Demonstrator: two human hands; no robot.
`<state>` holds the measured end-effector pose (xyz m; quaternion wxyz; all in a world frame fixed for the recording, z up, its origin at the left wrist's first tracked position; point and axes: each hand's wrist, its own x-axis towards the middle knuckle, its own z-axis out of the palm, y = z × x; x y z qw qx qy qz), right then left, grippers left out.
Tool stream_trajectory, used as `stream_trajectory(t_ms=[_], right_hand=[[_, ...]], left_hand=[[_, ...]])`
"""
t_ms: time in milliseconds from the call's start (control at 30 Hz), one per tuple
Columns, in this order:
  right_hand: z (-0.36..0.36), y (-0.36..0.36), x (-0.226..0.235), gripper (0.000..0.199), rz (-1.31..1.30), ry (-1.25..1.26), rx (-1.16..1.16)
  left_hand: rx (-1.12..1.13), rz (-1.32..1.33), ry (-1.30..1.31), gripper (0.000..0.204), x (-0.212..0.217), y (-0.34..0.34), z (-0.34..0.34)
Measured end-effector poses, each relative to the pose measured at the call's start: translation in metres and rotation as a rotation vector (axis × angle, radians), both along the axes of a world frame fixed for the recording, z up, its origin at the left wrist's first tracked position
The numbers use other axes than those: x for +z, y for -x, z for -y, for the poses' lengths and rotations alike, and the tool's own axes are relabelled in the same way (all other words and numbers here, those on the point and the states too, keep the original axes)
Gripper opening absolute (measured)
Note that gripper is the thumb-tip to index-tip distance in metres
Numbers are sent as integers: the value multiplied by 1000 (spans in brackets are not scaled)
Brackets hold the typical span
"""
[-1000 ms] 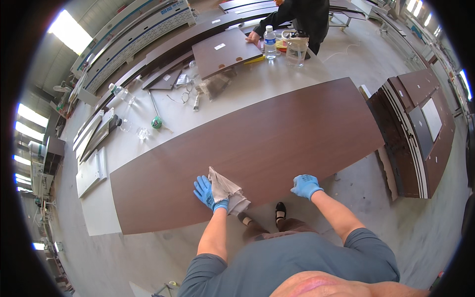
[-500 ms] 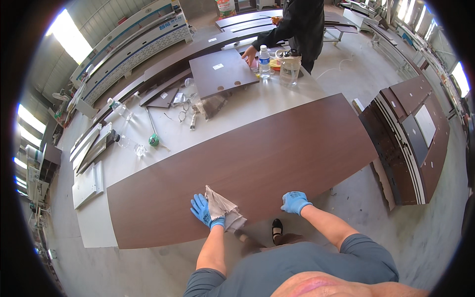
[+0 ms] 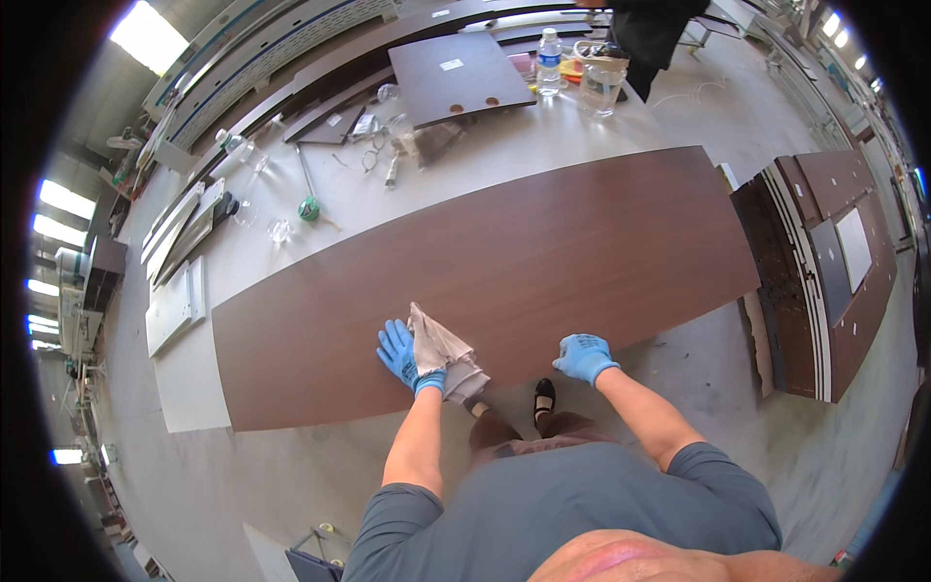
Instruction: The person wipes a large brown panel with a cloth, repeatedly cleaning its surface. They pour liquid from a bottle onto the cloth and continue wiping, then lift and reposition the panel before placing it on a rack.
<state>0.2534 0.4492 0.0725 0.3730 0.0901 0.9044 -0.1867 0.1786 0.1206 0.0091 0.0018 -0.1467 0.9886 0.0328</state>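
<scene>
A long dark brown board [image 3: 543,242] lies across the table in front of me. On its near part my left hand [image 3: 400,351], in a blue glove, rests with fingers stretched flat. A beige cloth [image 3: 442,347] covers that hand's thumb side and seems caught there; the thumb is hidden. Part of the cloth hangs over the board's near edge. To the right, my gloved right hand [image 3: 587,359] is closed into a fist at the same edge. Its curled fingers hide anything inside them.
Beyond the board, the pale table [image 3: 349,204] bears a dark square panel [image 3: 456,78], a water bottle [image 3: 549,63], a clear jug [image 3: 601,82] and a green-ended tool [image 3: 308,208]. Stacked brown panels [image 3: 824,242] stand at right. Another person [image 3: 652,39] stands at the far side.
The whole view has shifted, so the table and board appear higher. Both hands keep their places on the board. The other person's hand has left the dark square panel.
</scene>
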Motion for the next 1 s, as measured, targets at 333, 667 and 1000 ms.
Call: stream_trajectory(t_ms=[333,667,1000], right_hand=[[-20,22,15,41,222,242,-142],[-84,132,-3,34,-447,498,-545],[-144,430,-57,39,-476,940,-1020]], left_hand=[[-77,-29,-30,87,-3,-2,9],[-192,-448,-378,82,64,84,31],[-322,-488,-726,65,76,450,-79]])
